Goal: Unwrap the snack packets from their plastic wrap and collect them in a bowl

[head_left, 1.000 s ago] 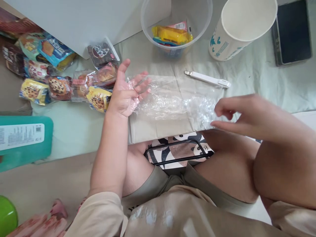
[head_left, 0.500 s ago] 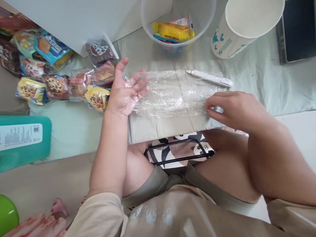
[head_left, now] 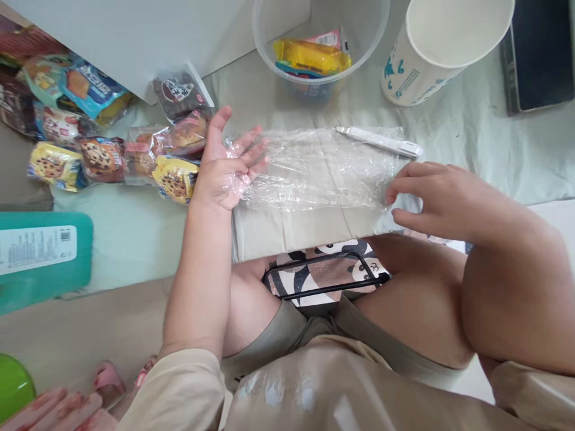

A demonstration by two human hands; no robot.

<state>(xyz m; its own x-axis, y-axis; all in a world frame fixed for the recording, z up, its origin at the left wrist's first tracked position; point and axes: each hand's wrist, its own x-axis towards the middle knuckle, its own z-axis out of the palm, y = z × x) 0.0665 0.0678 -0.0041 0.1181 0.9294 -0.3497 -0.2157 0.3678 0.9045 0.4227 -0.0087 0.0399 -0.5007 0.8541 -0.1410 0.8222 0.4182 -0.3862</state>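
A clear plastic bag (head_left: 309,173) lies stretched out and wrinkled on the pale cloth in front of me. My left hand (head_left: 231,164) is palm up at the bag's left end, its spread fingers covered by the thin film. At the opposite end, my right hand (head_left: 435,197) has its thumb and fingers apart beside the film, with nothing seen in its grasp. A white utility knife (head_left: 380,141) rests across the bag's upper right part, its tip pointing left.
Several wrapped snacks (head_left: 101,158) lie to the left. A clear tub (head_left: 323,78) with packets, a paper cup (head_left: 424,72) and a dark device (head_left: 541,57) stand along the back. A teal container (head_left: 45,287) is at left. A panda-patterned seat (head_left: 309,281) shows between my legs.
My right hand has let go of the bag's right end and drawn slightly to the right, its fingers opening. My left hand stays in place.
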